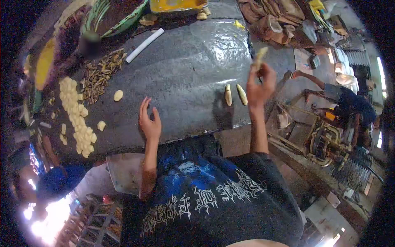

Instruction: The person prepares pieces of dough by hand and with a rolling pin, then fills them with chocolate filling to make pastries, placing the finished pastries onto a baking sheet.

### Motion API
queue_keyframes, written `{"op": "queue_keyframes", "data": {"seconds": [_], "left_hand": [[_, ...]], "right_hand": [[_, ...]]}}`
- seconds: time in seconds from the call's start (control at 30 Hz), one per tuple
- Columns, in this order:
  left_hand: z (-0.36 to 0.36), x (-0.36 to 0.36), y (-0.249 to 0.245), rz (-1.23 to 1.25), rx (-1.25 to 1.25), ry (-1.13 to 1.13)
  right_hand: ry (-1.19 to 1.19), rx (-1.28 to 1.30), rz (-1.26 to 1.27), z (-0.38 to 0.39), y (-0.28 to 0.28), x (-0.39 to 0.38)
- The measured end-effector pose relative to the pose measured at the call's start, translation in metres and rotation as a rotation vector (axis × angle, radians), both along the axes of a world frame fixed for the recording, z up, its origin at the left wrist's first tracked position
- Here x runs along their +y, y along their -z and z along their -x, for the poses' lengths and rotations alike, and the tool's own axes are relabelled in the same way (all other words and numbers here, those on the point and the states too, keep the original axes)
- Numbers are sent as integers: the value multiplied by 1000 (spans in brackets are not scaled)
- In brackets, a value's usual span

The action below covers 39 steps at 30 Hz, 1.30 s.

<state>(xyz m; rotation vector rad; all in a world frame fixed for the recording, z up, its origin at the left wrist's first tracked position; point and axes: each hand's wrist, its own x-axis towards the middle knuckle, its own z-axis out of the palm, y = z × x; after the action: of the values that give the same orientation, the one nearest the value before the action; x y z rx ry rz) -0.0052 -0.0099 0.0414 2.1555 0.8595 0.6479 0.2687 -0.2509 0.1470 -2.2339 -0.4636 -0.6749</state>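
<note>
My right hand [259,84] is raised above the dark plastic-covered table [185,70] and pinches a pale elongated dough piece [260,57] upright in its fingertips. Just to its left, two more elongated dough pieces [234,94] lie side by side on the table. My left hand [150,121] hovers over the table's near edge with fingers spread and holds nothing. A row of pale round dough lumps [77,117] runs along the table's left side, well away from both hands.
A heap of brown scraps [98,76] and a white tube [144,45] lie at the back left, a yellow tray [177,5] at the far edge. A rusty machine [325,140] stands on the right with a person [347,103] bent beside it. Another person's blue sleeve [61,181] is at lower left.
</note>
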Motion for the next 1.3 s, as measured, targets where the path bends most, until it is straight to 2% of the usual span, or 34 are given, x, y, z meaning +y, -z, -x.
{"op": "queue_keyframes", "data": {"seconds": [0.07, 0.17, 0.2, 0.3, 0.37, 0.43, 0.53, 0.63, 0.7, 0.77, 0.87, 0.9, 0.97, 1.0, 1.1, 1.2, 1.3], "left_hand": [[2, -2, 0, -23, -2, 4], [4, -4, 4, -47, -36, 7], [4, -4, -1, -36, -48, -11], [18, -1, -6, -12, -46, -66], [27, 10, -5, 3, -40, -106], [44, 28, -2, 17, -5, -187], [67, 56, -6, 69, -101, -314], [88, 88, 5, 126, -204, -388], [100, 109, 6, 176, -202, -417], [110, 130, 2, 184, -183, -424], [137, 157, 6, 169, -161, -444], [143, 166, 8, 157, -160, -445], [152, 176, 3, 308, -230, -471], [154, 178, -1, 383, -267, -479], [138, 180, -27, 689, -408, -291], [119, 175, -34, 489, -229, -320], [110, 174, -11, 783, -475, -324]], "right_hand": [[-153, 165, 186, -13, 83, -23], [-54, -84, 592, 7, 103, -31], [59, -66, 579, 8, 105, -36], [93, 347, 16, 9, 67, -34], [114, 263, 49, 18, 53, -32], [34, 351, -89, 33, 55, -12], [-176, 418, 56, 72, 57, 53], [-593, 632, 148, 123, 62, 136], [-945, 413, 225, 150, 83, 201], [-1129, 313, 299, 177, 97, 269], [-1225, 102, 445, 199, 113, 349], [-1286, 178, 453, 195, 118, 363], [-1389, 333, 458, 180, 129, 386], [-1174, 662, 403, 193, 76, 393], [-1174, 802, 169, 202, 43, 386], [-1258, 1051, 89, 231, 18, 361], [-1264, 729, 190, 231, 30, 345]]}}
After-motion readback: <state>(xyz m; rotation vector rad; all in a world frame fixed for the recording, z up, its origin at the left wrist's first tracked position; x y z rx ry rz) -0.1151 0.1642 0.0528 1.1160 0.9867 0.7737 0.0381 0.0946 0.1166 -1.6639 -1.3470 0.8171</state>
